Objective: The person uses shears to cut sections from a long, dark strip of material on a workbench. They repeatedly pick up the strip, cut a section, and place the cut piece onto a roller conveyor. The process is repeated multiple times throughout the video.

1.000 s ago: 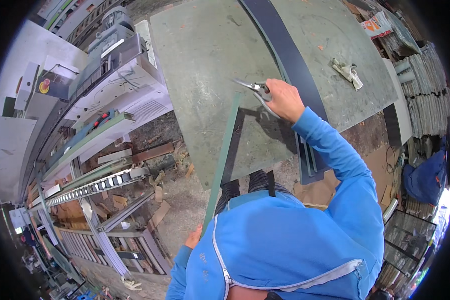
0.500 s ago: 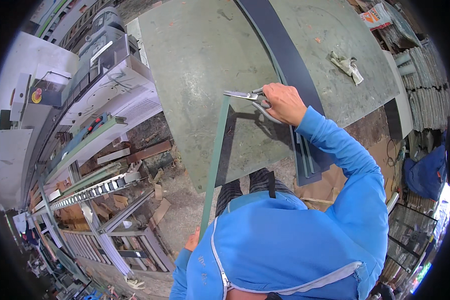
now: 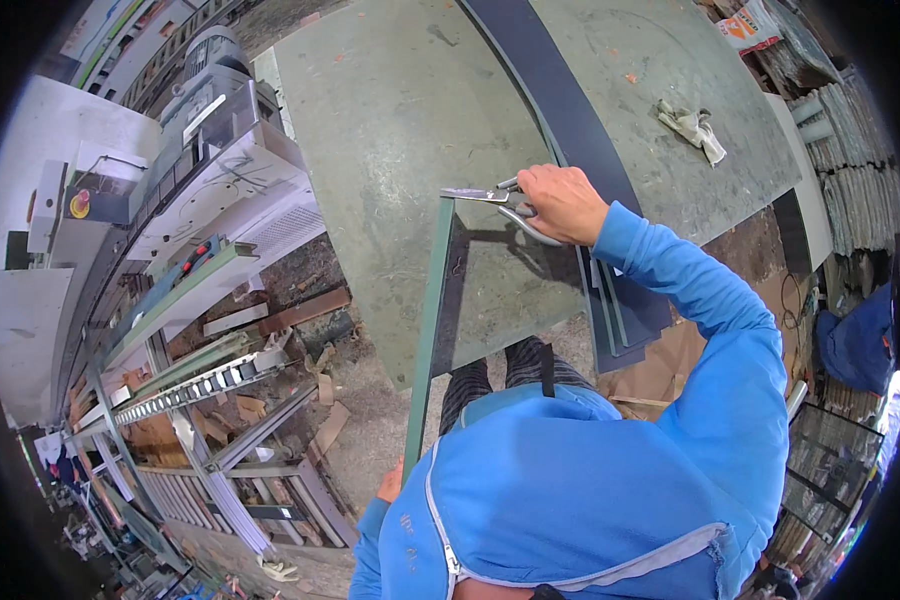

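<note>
A person in a blue hooded top holds a long green metal strip and snips over a workbench.

Nearest, the left hand (image 3: 391,483), mostly hidden by the sleeve, grips the green metal strip (image 3: 428,330) at its lower end. Farther up, the right hand (image 3: 562,203) is closed around the metal snips (image 3: 490,197), whose blades meet the strip's top end above the green workbench (image 3: 390,120). Beyond lies a crumpled rag (image 3: 692,127).

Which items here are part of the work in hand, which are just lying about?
In use:
- right hand gripping grey metal snips
- long green metal strip, far end at the snips' jaws
- left hand at the strip's near end
- green worktable

Lying about:
- crumpled pale rag
- long dark flat panel
- stacked dark strips
</note>
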Motion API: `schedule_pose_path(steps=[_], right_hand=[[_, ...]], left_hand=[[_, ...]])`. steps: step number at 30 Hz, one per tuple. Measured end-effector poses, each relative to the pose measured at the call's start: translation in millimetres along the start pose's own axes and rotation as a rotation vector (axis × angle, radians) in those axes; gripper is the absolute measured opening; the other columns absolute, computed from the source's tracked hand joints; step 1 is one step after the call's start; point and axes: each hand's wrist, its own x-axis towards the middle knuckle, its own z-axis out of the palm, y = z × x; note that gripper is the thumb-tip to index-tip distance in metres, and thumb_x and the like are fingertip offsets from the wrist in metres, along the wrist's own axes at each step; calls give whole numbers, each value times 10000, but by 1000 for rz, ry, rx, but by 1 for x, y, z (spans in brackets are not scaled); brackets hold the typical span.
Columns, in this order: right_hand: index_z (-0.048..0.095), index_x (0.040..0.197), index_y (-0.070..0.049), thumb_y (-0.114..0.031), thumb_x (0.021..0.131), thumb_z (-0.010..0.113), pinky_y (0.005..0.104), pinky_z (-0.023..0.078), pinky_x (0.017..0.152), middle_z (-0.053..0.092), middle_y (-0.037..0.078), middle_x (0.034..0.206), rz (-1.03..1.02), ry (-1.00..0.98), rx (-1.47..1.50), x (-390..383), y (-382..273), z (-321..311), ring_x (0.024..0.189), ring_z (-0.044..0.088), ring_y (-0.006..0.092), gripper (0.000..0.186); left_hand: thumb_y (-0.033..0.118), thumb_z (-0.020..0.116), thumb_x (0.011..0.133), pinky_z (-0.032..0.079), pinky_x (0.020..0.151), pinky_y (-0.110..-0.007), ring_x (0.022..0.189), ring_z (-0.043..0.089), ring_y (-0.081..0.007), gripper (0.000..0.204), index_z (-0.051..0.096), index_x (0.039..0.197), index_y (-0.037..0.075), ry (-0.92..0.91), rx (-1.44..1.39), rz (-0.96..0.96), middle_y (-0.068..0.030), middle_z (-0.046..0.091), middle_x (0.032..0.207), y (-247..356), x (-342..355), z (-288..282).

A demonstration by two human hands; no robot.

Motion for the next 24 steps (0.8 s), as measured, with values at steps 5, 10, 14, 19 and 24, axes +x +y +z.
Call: schedule_pose_path(steps=[5,10,14,19,24], right_hand=[[497,807,-4,-173,713,603,411,442,626,560,149,762,14,-15,-4,1,-3,-2,751,570,317,220],[498,794,-5,-159,708,597,412,442,596,569,149,723,-17,-31,7,1,2,2,710,581,329,203],[505,781,-4,-146,689,600,429,437,560,569,142,677,-36,-45,-23,1,7,3,648,582,340,194],[520,730,-4,-179,683,603,440,435,537,579,154,660,-53,-27,-39,0,14,-3,634,587,342,200],[529,728,-4,-220,690,599,428,451,563,581,161,666,109,-10,-63,-5,23,-11,649,589,340,230]], left_hand=[[477,293,928,403,588,-376,627,532,-208,538,553,988,9,2,-21,-12,-133,574,699,10,-2,1],[463,343,921,406,589,-361,647,533,-180,519,554,987,-7,12,-48,-20,-120,586,722,17,-6,3],[451,384,916,409,590,-349,662,535,-157,507,555,985,-20,30,-95,-39,-111,597,740,27,-10,4],[437,434,909,412,591,-334,681,536,-129,496,556,984,-37,150,-361,-105,-99,609,763,95,-45,-2],[308,661,781,421,564,-325,634,532,-122,365,582,897,-29,280,-193,155,-84,624,746,217,-111,-28]])
